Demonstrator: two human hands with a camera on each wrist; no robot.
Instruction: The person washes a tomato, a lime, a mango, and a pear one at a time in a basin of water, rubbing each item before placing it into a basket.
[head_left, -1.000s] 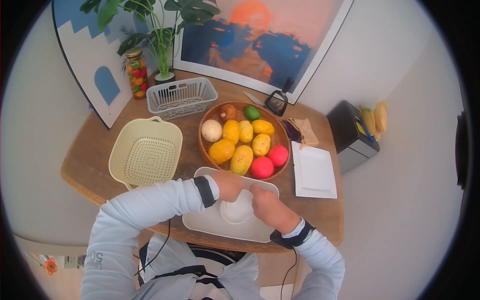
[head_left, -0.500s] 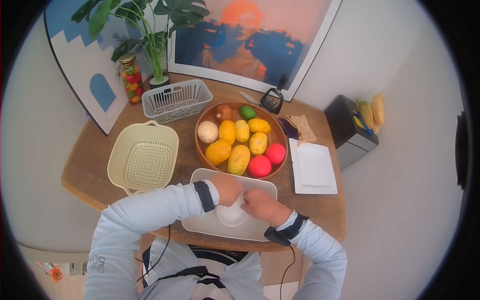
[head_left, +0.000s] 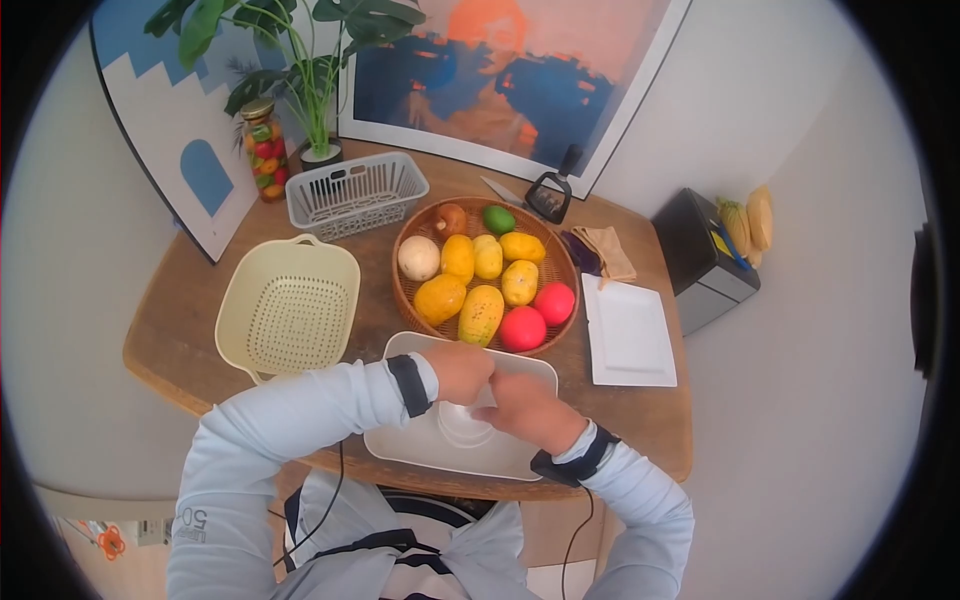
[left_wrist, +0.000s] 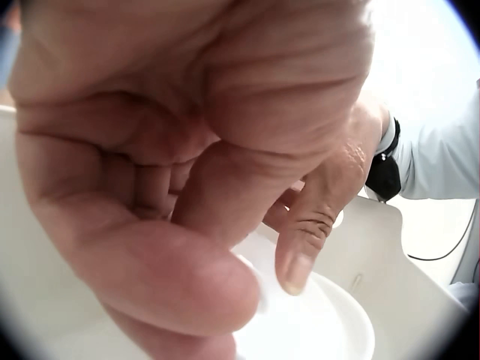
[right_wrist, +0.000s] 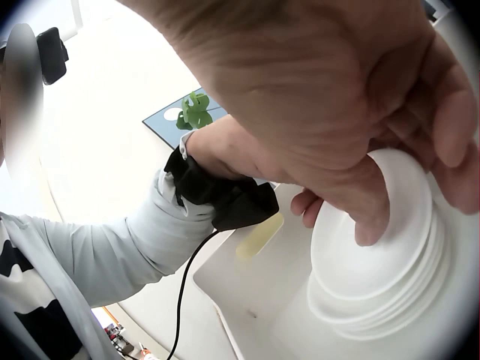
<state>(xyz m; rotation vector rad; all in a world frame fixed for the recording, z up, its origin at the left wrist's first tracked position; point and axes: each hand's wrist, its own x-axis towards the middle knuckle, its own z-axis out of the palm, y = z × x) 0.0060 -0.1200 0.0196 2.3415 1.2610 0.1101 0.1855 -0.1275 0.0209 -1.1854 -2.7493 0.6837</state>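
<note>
Several thin white round saucers [right_wrist: 420,292] lie stacked in a shallow white tray [head_left: 400,450]. One white saucer [right_wrist: 345,262] on top is tilted up from the stack. The left hand [head_left: 460,372] holds this saucer's edge; in the left wrist view its fingers [left_wrist: 187,285] are curled, with a white edge beside a fingertip. Close against it is the right hand [head_left: 533,408], whose thumb [left_wrist: 298,259] points down over the saucers. In the right wrist view that thumb overlaps the top saucer's face, the other fingers bent loosely. The hands hide most of the saucers from above.
Behind the tray stands a round wicker basket [head_left: 398,290] of fruit and vegetables. A cream colander [head_left: 352,300] is at left, a grey plastic basket [head_left: 350,215] behind it. White square plates [head_left: 632,335] lie at right. A knife [head_left: 500,190] lies near the back edge.
The right hand has shifted slightly left, up to the left hand, and its thumb now stretches out over the saucers. The left hand stays at nearly the same place.
</note>
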